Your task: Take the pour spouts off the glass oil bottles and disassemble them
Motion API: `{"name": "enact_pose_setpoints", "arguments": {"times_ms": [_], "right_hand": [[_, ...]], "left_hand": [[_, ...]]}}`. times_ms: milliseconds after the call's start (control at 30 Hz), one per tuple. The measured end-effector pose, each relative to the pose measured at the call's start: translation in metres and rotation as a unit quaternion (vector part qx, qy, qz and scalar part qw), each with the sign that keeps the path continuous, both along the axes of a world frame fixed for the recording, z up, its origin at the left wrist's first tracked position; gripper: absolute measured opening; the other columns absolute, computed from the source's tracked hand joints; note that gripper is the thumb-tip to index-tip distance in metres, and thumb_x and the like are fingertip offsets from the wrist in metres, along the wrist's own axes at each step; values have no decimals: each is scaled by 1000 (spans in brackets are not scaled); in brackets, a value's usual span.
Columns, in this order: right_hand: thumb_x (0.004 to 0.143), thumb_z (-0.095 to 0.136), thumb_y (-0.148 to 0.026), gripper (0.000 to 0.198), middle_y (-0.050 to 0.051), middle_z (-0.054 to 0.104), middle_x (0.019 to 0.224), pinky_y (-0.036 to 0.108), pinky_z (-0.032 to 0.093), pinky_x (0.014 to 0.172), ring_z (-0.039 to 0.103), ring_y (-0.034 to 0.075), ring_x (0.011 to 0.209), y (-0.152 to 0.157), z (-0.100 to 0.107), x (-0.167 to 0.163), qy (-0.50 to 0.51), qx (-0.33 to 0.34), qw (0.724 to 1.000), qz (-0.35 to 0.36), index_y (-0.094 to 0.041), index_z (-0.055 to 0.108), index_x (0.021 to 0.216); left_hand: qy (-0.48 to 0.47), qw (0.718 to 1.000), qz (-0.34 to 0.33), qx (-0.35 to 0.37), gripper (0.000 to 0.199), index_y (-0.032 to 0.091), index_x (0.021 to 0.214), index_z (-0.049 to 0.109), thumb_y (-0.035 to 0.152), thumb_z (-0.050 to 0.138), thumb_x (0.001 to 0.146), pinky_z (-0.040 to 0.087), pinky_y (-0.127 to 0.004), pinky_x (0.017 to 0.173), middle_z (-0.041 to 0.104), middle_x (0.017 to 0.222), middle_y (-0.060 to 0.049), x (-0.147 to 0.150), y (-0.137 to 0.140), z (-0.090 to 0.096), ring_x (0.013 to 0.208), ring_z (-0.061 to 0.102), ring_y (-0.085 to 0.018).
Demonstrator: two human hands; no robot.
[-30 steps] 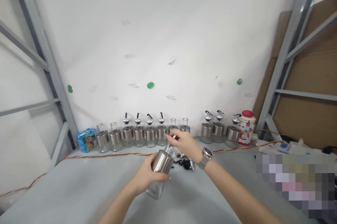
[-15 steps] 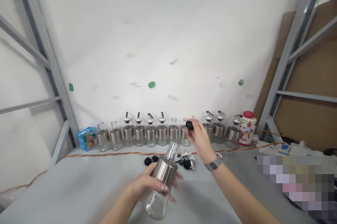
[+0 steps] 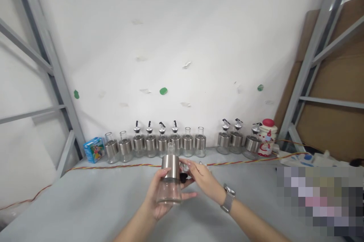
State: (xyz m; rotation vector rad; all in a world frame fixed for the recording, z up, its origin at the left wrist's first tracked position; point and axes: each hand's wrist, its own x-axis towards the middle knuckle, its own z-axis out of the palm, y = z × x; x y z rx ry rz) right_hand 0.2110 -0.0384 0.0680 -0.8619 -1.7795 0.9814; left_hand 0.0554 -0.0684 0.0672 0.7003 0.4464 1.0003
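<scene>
A glass oil bottle (image 3: 170, 166) with a brushed-metal sleeve stands roughly upright in the air, in front of the bottle row. My left hand (image 3: 157, 195) is wrapped round its lower part, thumb on the front. Its narrow glass neck has no spout on it. Close against the bottle's right side, my right hand (image 3: 207, 182) is closed with a small black stopper (image 3: 183, 177) at its fingertips. Some of these fingers are hidden behind the bottle. The loose silver and black spouts on the table are mostly covered by my hands.
Along the wall stand several like bottles (image 3: 110, 147), some bare-necked, others with pourer spouts (image 3: 162, 127). A blue box (image 3: 94, 150) ends the row at left, a red-lidded jar (image 3: 267, 138) at right. A twisted red-yellow cord (image 3: 119, 167) crosses the grey table (image 3: 71, 204).
My right hand has come down and left with the black stopper, from in front of the bottle row to beside the held bottle. My left hand has raised the bottle and turned it more upright.
</scene>
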Motion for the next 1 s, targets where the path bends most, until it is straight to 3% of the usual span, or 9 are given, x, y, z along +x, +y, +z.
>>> {"name": "enact_pose_setpoints", "arguments": {"times_ms": [133, 200, 333, 433, 567, 667, 767, 867, 1000], "right_hand": [[81, 36, -53, 49, 2, 61, 66, 27, 44, 59, 54, 15, 61, 8, 10, 2, 24, -45, 996, -67, -16, 64, 96], [76, 46, -54, 45, 0, 56, 56, 25, 41, 52, 50, 13, 53, 11, 15, -1, 31, -79, 995, -50, -14, 66, 85], [67, 60, -46, 33, 2, 61, 61, 24, 41, 52, 53, 13, 57, 8, 20, -7, 57, -122, 991, -13, -14, 68, 71], [66, 62, -43, 30, 4, 65, 68, 26, 42, 59, 56, 16, 65, 2, 21, -1, 70, -93, 992, -46, -14, 68, 71], [67, 61, -43, 31, 5, 66, 79, 28, 42, 67, 57, 19, 75, 8, 30, 25, 104, -6, 977, -185, -16, 68, 80], [71, 56, -46, 33, 4, 63, 73, 27, 39, 63, 53, 16, 68, 31, 38, 52, 55, 112, 941, -314, -16, 67, 80], [75, 49, -48, 36, 2, 56, 63, 25, 36, 60, 47, 14, 60, 67, 35, 76, -53, 188, 896, -398, -16, 66, 76], [76, 45, -49, 41, 3, 56, 64, 25, 35, 59, 48, 15, 61, 99, 19, 93, -126, 181, 868, -446, -14, 66, 78], [76, 43, -49, 42, 5, 57, 65, 25, 33, 58, 50, 16, 62, 124, -4, 103, -150, 158, 862, -458, -14, 67, 76]], "left_hand": [[46, 998, 35, -16, 31, 12, 91, 58, 34, 54, 70, 40, -43, 89, 61, 100, -12, 3, 2, -2, 103, 54, -27], [116, 991, 72, -9, 35, 12, 94, 57, 28, 63, 64, 42, -40, 88, 62, 99, -12, 7, 1, -7, 95, 58, -25], [283, 949, 118, 80, 49, 12, 96, 56, 25, 74, 53, 45, -36, 78, 64, 90, -11, 15, 1, -17, 85, 60, -24], [309, 931, 132, 142, 55, 14, 98, 56, 27, 77, 49, 45, -33, 76, 64, 91, -9, 15, 5, -19, 86, 58, -23], [279, 925, 227, 121, 52, 16, 96, 57, 33, 75, 51, 44, -31, 77, 65, 85, -6, 6, 17, -18, 86, 59, -21], [250, 922, 281, 91, 41, 17, 91, 55, 41, 67, 60, 46, -29, 69, 63, 82, -4, 0, 24, -20, 78, 61, -18], [235, 923, 298, 71, 50, 19, 98, 42, 41, 67, 61, 44, -24, 49, 62, 81, -3, 1, 26, -24, 64, 62, -16], [246, 912, 318, 77, 63, 20, 103, 29, 36, 70, 59, 39, -22, 43, 63, 79, -4, 5, 27, -27, 60, 63, -17], [250, 915, 294, 118, 51, 18, 94, 37, 37, 69, 60, 42, -23, 45, 62, 87, -7, 6, 27, -29, 64, 63, -18]]}}
